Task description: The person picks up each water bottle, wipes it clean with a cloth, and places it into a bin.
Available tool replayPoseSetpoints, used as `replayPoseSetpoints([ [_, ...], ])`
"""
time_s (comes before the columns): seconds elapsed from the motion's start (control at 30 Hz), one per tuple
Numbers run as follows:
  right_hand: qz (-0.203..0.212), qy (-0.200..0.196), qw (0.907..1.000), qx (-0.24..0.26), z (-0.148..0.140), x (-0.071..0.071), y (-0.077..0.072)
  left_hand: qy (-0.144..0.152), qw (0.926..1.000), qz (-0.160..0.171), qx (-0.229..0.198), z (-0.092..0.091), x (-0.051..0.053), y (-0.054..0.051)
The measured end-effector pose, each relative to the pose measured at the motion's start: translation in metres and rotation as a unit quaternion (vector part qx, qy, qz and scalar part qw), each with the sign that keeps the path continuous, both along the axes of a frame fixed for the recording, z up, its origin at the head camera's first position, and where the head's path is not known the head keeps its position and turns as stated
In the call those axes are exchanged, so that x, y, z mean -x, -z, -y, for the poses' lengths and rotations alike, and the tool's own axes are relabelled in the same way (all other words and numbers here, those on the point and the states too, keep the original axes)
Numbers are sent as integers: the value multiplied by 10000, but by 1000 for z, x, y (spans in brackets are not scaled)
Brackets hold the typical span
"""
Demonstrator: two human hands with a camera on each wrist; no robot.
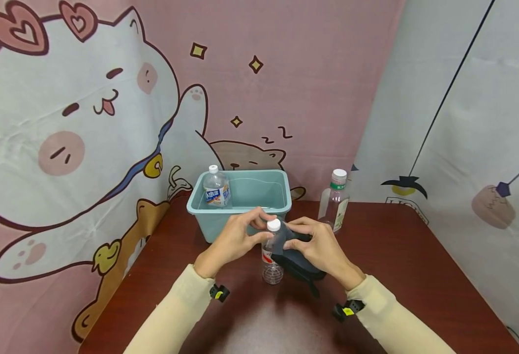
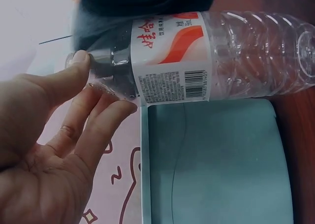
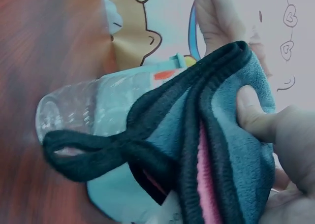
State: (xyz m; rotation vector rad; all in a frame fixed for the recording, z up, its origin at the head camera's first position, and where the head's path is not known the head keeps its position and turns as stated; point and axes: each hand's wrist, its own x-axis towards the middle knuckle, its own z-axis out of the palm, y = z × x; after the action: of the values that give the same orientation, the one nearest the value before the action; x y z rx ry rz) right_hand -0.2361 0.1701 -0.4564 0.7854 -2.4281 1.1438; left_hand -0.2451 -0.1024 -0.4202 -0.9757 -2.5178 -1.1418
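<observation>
"Where is the tub (image 1: pixel 259 189) from your station?"

"In my head view, it sits on the table (image 1: pixel 410 255), back and left of centre. The backdrop (image 1: pixel 321 98) is behind it."

"Anything inside?"

"The first bottle (image 1: pixel 217 191), at the left end."

"And nearer you?"

"I see the second bottle (image 1: pixel 271 265), upright before the tub's right half. The left hand (image 1: pixel 234 233) is at its neck, from the left; the cloth (image 1: pixel 292 260) is against its right side, in the right hand (image 1: pixel 321 243)."

"Further right?"

"The third bottle (image 1: pixel 330 209), on the table, right of the tub, behind the right hand."
</observation>
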Motion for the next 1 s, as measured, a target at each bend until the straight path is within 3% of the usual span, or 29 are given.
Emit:
replayPoseSetpoints([
  [0.77, 14, 46, 10000, -9, 4, -1, -9, -27, 10000, -28, 72, 0, 2, -2],
  [1.0, 94, 46, 9999, -59, 2, -2, -9, -19, 9999, -56, 133, -1, -2, -4],
])
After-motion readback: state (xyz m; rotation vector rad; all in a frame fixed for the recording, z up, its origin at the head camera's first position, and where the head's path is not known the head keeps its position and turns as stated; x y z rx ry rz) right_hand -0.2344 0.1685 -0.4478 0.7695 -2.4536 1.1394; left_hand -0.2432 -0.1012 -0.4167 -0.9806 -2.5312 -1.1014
